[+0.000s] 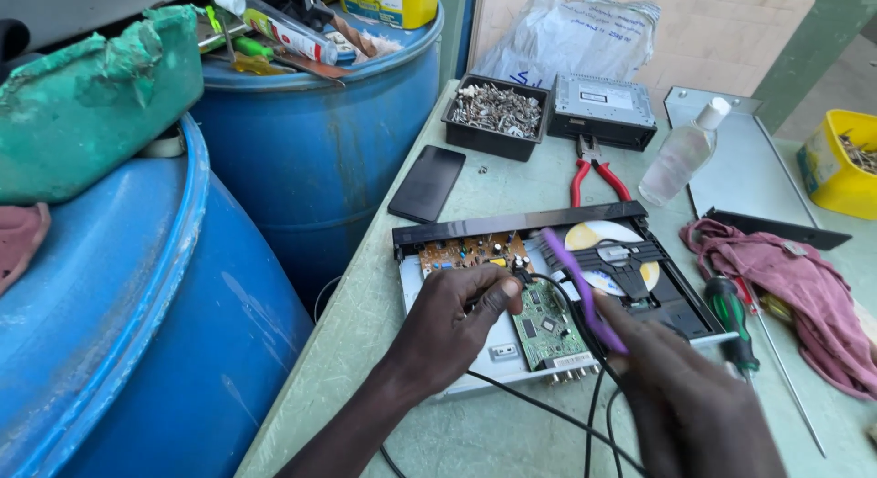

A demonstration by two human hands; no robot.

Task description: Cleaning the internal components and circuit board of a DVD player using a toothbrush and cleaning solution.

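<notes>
An opened disc player [475,345] lies on the pale green table [512,181], showing a brown circuit board [470,252], a green circuit board [546,324] and a disc tray with a disc [598,236]. My left hand [452,327] rests on the player's metal base and pinches a black wire [534,279] near the boards. My right hand [690,396] holds a thin purple tool [580,286], blurred, slanting over the green board. Black cables [548,409] trail off toward me.
Two blue barrels [320,140] stand at the left of the table. On the table lie a black phone [427,183], a tray of screws [498,112], a grey box [603,106], red pliers [594,172], a clear bottle [681,154], a pink rag [804,291], a green screwdriver [731,318], a yellow tub [840,163].
</notes>
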